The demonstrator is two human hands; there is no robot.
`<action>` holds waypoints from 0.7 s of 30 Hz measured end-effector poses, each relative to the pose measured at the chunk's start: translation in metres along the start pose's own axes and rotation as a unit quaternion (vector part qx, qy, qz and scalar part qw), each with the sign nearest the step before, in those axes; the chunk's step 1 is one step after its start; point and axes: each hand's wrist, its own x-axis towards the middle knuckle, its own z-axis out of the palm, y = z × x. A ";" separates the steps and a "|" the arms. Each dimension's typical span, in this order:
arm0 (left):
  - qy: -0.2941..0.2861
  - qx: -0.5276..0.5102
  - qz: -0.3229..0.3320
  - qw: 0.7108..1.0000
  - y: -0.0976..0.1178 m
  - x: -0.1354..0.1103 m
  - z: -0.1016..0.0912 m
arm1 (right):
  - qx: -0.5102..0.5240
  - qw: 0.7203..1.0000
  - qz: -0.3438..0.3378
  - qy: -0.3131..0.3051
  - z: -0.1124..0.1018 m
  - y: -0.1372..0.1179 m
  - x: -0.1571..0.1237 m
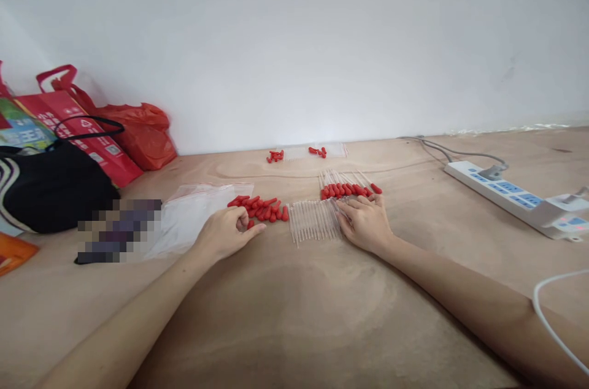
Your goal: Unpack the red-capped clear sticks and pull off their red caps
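My left hand (225, 231) is at the left, fingers curled and thumb stretched forward, with a red rubber bulb (251, 224) between thumb and forefinger. Just beyond it lies a loose pile of similar red bulbs (262, 208). A row of thin clear tubes (313, 220) lies side by side in the middle. At the row's right end my right hand (365, 220) rests low, its fingertips closed on a tube, partly hidden by the fingers. Behind that hand, several tubes with red bulbs on their ends (343, 190) lie together, clear stems pointing away.
Clear zip bags (193, 208) lie left of the pile. Near the wall is another bag (297, 153) with small red bulbs. Shopping bags (138, 131) and a black bag (55, 186) stand left. A power strip (501, 189) and a white cable (536, 297) lie right.
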 end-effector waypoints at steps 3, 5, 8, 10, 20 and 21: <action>-0.046 0.020 -0.047 0.998 0.003 -0.003 0.002 | 0.000 1.000 0.003 -0.023 -0.001 -0.002 0.000; -0.056 0.028 -0.064 0.996 0.005 -0.002 0.003 | 0.001 0.999 0.004 -0.036 -0.001 -0.003 0.000; -0.069 0.027 -0.088 0.993 0.006 -0.001 -0.003 | -0.001 0.999 0.004 -0.046 -0.001 -0.005 0.000; -0.065 0.014 -0.103 0.992 0.005 -0.001 -0.009 | -0.002 0.999 0.004 -0.048 -0.001 -0.005 0.001; 0.004 -0.034 -0.067 0.997 0.000 0.047 -0.024 | 0.005 1.000 0.001 -0.024 -0.004 -0.005 0.001; -0.009 -0.029 -0.066 0.997 0.004 0.054 -0.024 | 0.004 1.000 0.005 -0.019 -0.004 -0.005 0.000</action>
